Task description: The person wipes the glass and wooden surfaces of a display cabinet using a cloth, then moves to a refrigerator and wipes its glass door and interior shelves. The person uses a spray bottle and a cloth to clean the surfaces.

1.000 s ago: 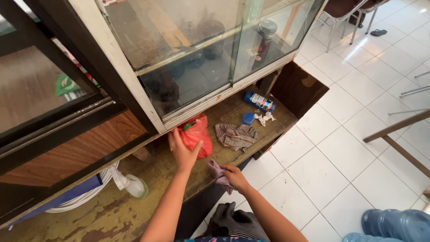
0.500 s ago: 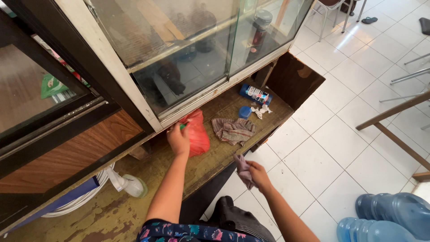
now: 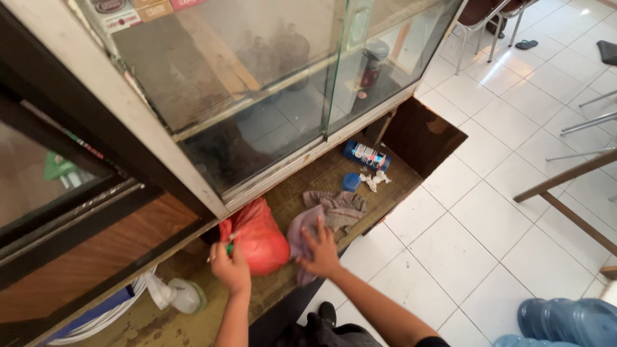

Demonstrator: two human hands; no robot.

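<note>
My left hand (image 3: 229, 268) is closed on the knotted top of a red plastic bag (image 3: 262, 239), with a small green bit showing at the fingers. The bag sits on a worn wooden shelf (image 3: 392, 193) under a glass display cabinet (image 3: 257, 109). My right hand (image 3: 319, 252) lies flat with fingers spread on a pale purple cloth (image 3: 299, 232), just right of the bag. Part of the cloth hangs over the shelf's front edge, under my wrist.
A brown-grey rag (image 3: 342, 207) lies beyond my right hand. Further back are a blue cap (image 3: 351, 182), a crumpled white tissue (image 3: 376, 180) and a blue bottle (image 3: 366, 155) on its side. A white object (image 3: 183, 295) sits left. Blue water jugs (image 3: 565, 319) stand on the tiled floor.
My right hand has carried the purple cloth from the shelf's edge up onto the shelf and flattened on it beside the bag. My left hand stays on the red bag.
</note>
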